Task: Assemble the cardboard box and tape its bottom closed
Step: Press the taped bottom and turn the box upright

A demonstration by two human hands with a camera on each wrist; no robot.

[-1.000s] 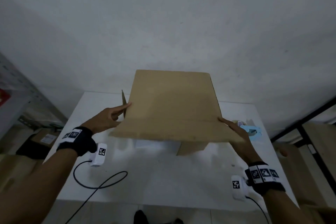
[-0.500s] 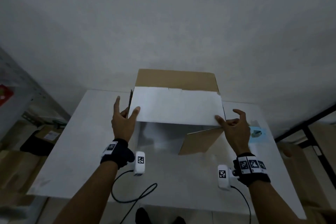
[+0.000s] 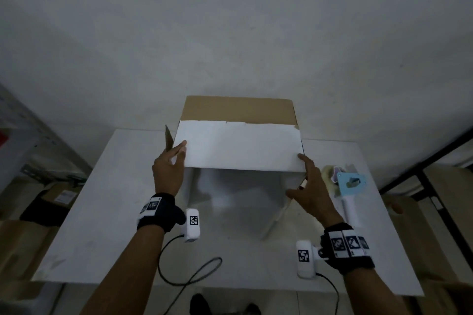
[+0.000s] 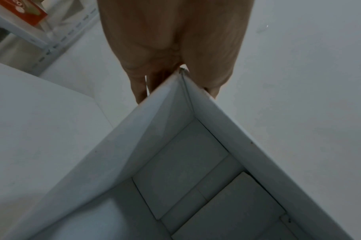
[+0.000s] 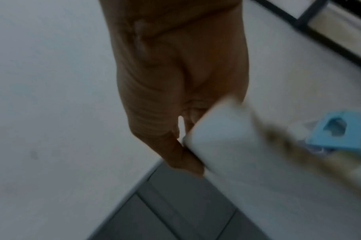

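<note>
The cardboard box [image 3: 240,146] stands open on the white table [image 3: 107,202] at the centre of the head view. It is brown and matte outside, smooth white inside, with a tall brown flap rising along its far edge and a thin side flap standing on edge at upper left. In the left wrist view the inside shows flat white panels meeting at crisp creases, with the bottom flaps folded in and thin seams between them.

The left hand [image 3: 167,174] grips the box's near left corner, thumb on one wall and fingers on the other side. The right hand [image 3: 311,189] is at the near right corner, fingers spread along the wall's edge. The right wrist view is blurred, but the thumb and fingers there seem to pinch a white panel.

At the right of the frame, just beside the right hand, lies a tape dispenser [image 3: 349,183] with a pale blue plastic body, a white handle and a roll of clear tape.
</note>
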